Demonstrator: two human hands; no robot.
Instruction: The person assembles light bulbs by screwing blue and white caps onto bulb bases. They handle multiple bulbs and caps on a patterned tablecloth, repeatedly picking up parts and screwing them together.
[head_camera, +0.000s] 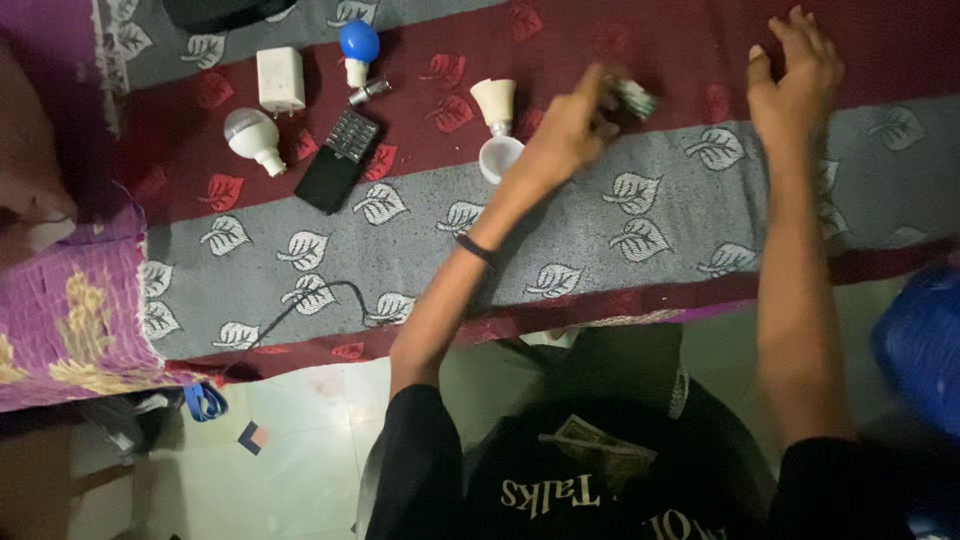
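Observation:
My left hand (566, 128) is stretched over a patterned cloth (640, 215) of maroon and grey leaf stripes, fingers closed on a small blurred metallic part (634, 97). Just left of it lie a cream bulb housing (494, 101) and a white dome cap (498, 157). My right hand (796, 78) hovers further right above the cloth, fingers apart, holding nothing.
At the cloth's far left lie a blue bulb (358, 44), a white bulb (252, 136), a white adapter (280, 79), a small metal screw base (368, 92) and a black keypad device (338, 160). A black cable (312, 295) trails off the cloth. A purple fabric (70, 310) is left, a blue bag (922, 340) right.

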